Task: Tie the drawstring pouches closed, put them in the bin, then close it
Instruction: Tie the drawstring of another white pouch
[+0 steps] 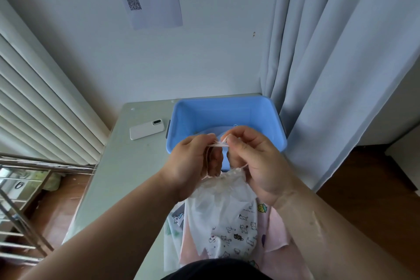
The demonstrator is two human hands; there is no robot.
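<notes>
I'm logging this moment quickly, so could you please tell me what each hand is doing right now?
Left hand: closed, pinching the pink drawstring of the cat-print pouch.
Right hand: closed, pinching the same drawstring.

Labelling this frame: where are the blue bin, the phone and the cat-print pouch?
blue bin (227, 100): head view, far rim.
phone (145, 130): head view, middle of its white back.
cat-print pouch (223, 218): head view, middle of its body.

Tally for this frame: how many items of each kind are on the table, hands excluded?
Drawstring pouches: at least 3, the cat-print pouch being tied, a pink one and a unicorn-print one under it
Blue bin: 1
White phone: 1
Total: at least 5
</notes>
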